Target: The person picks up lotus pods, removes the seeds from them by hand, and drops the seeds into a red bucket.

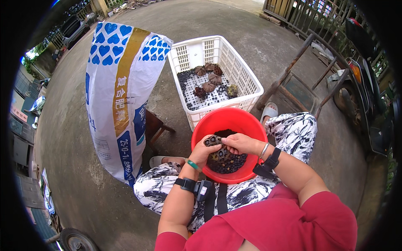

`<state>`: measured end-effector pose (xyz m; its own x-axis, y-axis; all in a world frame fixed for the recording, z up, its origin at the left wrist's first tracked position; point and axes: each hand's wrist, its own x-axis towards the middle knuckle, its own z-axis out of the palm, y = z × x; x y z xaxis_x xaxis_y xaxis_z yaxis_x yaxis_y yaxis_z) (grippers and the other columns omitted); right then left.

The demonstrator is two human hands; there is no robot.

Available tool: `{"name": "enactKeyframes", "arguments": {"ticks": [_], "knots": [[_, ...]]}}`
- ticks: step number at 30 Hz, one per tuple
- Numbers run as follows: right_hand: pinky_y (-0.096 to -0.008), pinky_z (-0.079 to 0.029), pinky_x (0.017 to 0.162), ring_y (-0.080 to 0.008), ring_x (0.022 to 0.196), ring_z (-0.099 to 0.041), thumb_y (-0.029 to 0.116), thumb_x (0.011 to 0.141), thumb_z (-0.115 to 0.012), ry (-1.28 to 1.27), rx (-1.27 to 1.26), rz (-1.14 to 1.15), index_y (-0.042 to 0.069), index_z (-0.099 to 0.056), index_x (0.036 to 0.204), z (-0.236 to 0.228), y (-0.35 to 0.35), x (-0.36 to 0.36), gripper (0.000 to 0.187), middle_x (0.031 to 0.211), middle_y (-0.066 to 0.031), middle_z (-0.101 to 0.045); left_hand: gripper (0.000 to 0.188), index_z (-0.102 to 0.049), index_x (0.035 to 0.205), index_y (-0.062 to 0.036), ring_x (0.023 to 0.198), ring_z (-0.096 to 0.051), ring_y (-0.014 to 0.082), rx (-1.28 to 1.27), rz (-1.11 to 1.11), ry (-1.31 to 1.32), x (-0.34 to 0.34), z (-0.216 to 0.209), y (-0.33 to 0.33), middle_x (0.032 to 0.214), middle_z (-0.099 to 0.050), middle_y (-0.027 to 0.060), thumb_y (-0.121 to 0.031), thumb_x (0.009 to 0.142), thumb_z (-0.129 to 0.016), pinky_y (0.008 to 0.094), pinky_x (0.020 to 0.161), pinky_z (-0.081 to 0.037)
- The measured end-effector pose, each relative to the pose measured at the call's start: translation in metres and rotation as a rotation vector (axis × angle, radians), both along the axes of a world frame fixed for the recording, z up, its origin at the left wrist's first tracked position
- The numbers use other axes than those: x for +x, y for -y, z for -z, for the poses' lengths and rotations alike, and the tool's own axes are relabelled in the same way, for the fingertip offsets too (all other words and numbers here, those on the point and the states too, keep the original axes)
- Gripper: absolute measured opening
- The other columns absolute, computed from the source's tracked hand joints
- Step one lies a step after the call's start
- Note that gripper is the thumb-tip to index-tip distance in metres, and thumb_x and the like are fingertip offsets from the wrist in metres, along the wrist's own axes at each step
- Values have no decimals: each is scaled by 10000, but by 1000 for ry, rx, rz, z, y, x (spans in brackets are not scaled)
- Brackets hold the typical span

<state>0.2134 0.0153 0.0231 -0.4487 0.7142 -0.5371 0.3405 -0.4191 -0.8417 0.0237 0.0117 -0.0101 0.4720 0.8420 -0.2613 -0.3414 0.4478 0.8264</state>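
Note:
Over a red bucket (202, 124) between my knees, my left hand (200, 152) is closed around a dried brown lotus seed pod (212, 141), its holed face turned up. My right hand (245, 144) pinches at the pod's right edge with thumb and fingertips; whether a loose seed sits between them is too small to tell. Just below my fingers, another seed pod (224, 156), brown and yellowish, shows in the bucket. Dark lotus seeds (226, 167) cover the bucket's bottom. My hands hide part of the bucket's inside.
Beyond the bucket stands a white plastic crate (247, 77) with several dried pods (215, 79) and scattered dark seeds. A tall white woven sack (113, 83) rises at left, beside a small wooden stool (161, 127). On the right are a wooden chair frame (301, 94) and a parked motorbike (364, 108).

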Motion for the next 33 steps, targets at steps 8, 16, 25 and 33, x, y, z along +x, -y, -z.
{"name": "enactKeyframes", "arguments": {"ticks": [8,16,25,33], "knots": [[-213,-408,519,-77,561,-499,309,876,-479,-103,136,123,30,-569,716,13,3,-5,334,617,-2,-536,222,-575,964,-13,831,-565,130,-7,77,83,-4,-7,-2,898,-611,48,-85,757,-613,252,783,-428],[-276,-444,537,-132,545,-562,182,740,-634,219,482,235,-1,-633,749,20,6,-9,184,628,-72,-605,232,-581,965,-18,823,-558,113,-22,-7,-89,-5,11,-1,902,-611,32,-127,766,-628,242,772,-420],[-266,-455,550,-166,536,-538,173,715,-631,53,133,393,41,-612,796,12,0,-2,157,640,-60,-566,244,-576,962,-24,821,-553,105,14,-91,-119,-3,12,-3,889,-607,21,-131,756,-653,240,761,-423],[-313,-472,644,-254,715,-580,96,743,-564,202,1064,161,53,-605,794,-4,8,-21,77,749,-99,-570,256,-565,966,-33,822,-545,99,5,-91,-199,-9,17,-4,899,-596,14,-113,743,-665,233,750,-419]]}}
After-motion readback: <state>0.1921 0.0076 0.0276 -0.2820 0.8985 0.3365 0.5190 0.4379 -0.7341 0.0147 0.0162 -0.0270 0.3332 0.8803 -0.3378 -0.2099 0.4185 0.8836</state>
